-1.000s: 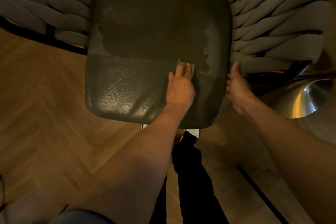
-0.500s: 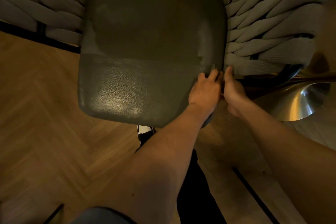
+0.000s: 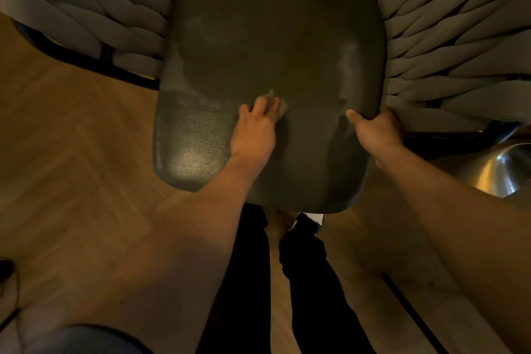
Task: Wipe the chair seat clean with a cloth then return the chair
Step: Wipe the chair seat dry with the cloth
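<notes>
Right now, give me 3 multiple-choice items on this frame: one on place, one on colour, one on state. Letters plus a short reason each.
1. Where is the cloth?
A. on the floor
B. under the left hand on the seat
C. draped over the woven backrest

2. What colour is the seat?
A. dark grey-green
B. bright red
C. white

3. What is the right hand doing?
A. hanging free at the side
B. gripping the seat's right edge
C. holding the cloth

Answers:
1 B: the left hand presses the cloth flat on the seat's middle, with bits of it showing past the fingers.
2 A: the padded seat reads dark grey-green, with a sheen at its front left corner.
3 B: the right hand has its thumb on top and its fingers curled round the edge.
</notes>
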